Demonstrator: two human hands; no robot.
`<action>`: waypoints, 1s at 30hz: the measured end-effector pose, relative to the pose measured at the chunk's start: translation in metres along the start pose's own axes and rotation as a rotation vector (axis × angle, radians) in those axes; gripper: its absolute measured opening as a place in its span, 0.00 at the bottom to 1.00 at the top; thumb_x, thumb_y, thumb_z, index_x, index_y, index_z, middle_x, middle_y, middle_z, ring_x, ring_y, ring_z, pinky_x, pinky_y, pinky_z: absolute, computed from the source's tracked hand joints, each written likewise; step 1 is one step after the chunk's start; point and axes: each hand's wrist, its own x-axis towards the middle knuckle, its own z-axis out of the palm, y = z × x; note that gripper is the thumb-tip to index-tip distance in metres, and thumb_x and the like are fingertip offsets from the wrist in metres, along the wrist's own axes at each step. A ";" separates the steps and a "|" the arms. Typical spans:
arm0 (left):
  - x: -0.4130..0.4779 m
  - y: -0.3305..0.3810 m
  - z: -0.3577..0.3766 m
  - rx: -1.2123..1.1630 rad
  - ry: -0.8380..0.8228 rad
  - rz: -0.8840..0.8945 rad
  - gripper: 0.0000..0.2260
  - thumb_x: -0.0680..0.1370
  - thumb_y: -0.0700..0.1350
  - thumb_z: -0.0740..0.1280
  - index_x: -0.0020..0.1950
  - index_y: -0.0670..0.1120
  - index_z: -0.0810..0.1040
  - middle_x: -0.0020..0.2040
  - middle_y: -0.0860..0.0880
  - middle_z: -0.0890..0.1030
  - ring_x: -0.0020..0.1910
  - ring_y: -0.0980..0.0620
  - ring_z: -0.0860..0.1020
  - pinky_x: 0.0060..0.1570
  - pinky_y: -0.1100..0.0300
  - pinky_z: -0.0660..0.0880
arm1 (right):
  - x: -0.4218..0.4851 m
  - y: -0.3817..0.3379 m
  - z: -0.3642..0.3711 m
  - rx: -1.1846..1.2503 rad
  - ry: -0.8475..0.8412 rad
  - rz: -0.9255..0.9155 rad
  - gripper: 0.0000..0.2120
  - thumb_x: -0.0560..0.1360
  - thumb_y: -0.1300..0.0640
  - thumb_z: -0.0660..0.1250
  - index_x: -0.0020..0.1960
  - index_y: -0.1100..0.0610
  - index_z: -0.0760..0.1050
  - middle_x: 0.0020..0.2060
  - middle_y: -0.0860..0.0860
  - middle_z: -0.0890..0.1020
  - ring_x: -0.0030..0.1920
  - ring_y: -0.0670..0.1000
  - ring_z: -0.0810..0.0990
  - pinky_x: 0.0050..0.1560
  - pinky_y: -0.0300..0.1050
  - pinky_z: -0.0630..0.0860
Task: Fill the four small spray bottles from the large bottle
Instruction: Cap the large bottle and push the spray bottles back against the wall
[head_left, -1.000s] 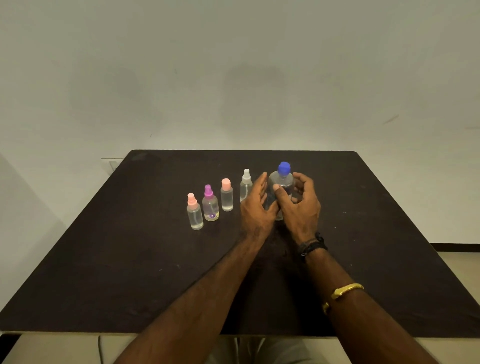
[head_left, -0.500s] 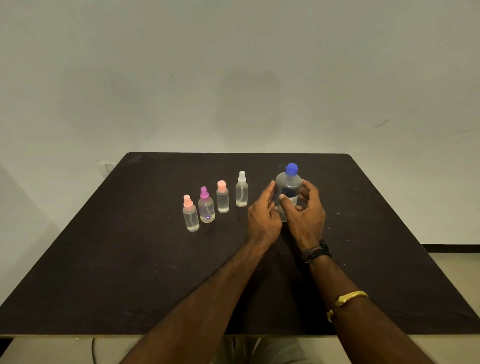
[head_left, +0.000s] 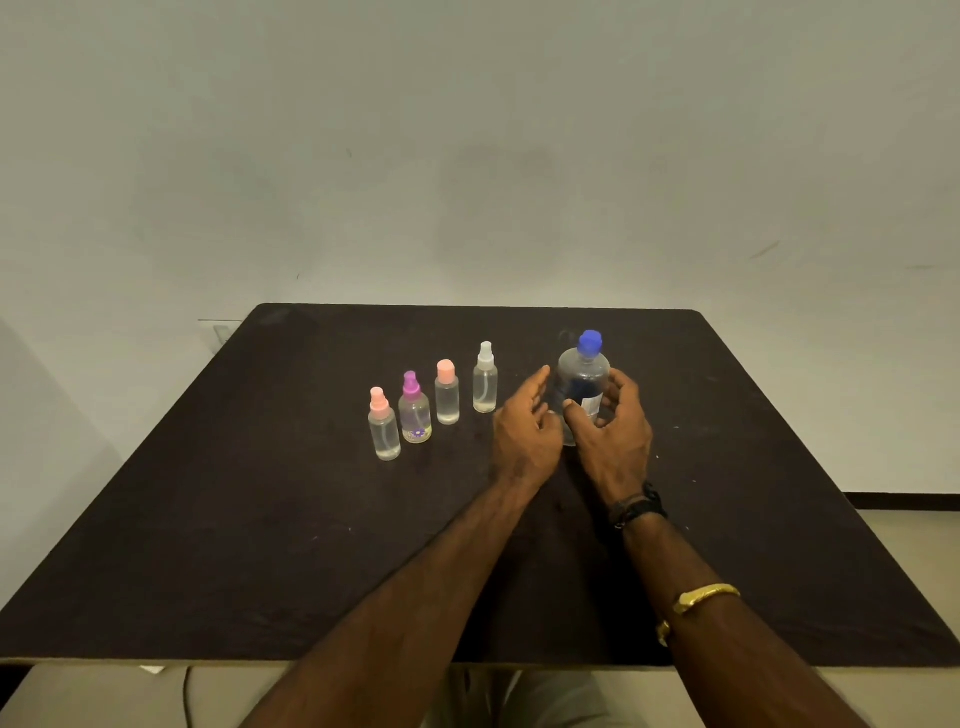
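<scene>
Head view: the right hand (head_left: 613, 436) cups the large clear plastic bottle (head_left: 583, 376) from its right side. The thumb lies across the lower front by the label and the fingers curl beside the wall. We cannot tell whether they press the plastic or stand just clear of it. The left hand (head_left: 524, 434) is wide, with its fingers straight. It is just beside the bottle's left wall, apart from it, and holds nothing.

The bottle stands upright on the dark rectangular table (head_left: 260, 519), right of centre, with its blue screw cap (head_left: 590, 343) on. We judge it the heaviest item here, with a thin wall that yields under a squeeze and a smooth, slippery surface. We take hold at mid-body, around the label, with one hand and turn the cap with the other. A hard squeeze after opening may push liquid out.

To its left, four small clear spray bottles stand in a diagonal row, all closed:

- the white-topped bottle (head_left: 485, 382), nearest the large bottle
- the flat pink-capped bottle (head_left: 447, 397)
- the purple-topped bottle (head_left: 414, 413)
- the pink-topped bottle (head_left: 384, 431)

We judge these light and easy to tip, so we steady each at the body during filling.
</scene>
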 end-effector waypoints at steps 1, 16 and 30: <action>0.000 0.001 -0.001 0.007 0.026 0.008 0.26 0.77 0.31 0.63 0.76 0.41 0.69 0.73 0.43 0.75 0.72 0.51 0.74 0.69 0.61 0.72 | 0.000 0.001 0.001 -0.014 0.017 0.003 0.33 0.71 0.50 0.76 0.72 0.52 0.68 0.66 0.49 0.77 0.61 0.45 0.76 0.60 0.42 0.77; -0.007 0.022 -0.037 0.145 0.325 0.374 0.17 0.78 0.35 0.63 0.66 0.41 0.79 0.62 0.48 0.82 0.63 0.53 0.79 0.64 0.57 0.76 | -0.004 -0.049 0.024 -0.197 0.194 -0.287 0.44 0.71 0.42 0.73 0.80 0.58 0.58 0.80 0.56 0.59 0.80 0.57 0.56 0.77 0.56 0.56; -0.017 -0.001 -0.104 0.428 0.445 0.527 0.19 0.76 0.44 0.64 0.66 0.42 0.79 0.62 0.48 0.82 0.64 0.50 0.79 0.74 0.42 0.65 | -0.027 -0.074 0.055 -0.248 0.002 -0.574 0.36 0.75 0.44 0.68 0.77 0.60 0.65 0.77 0.56 0.66 0.79 0.55 0.60 0.77 0.55 0.62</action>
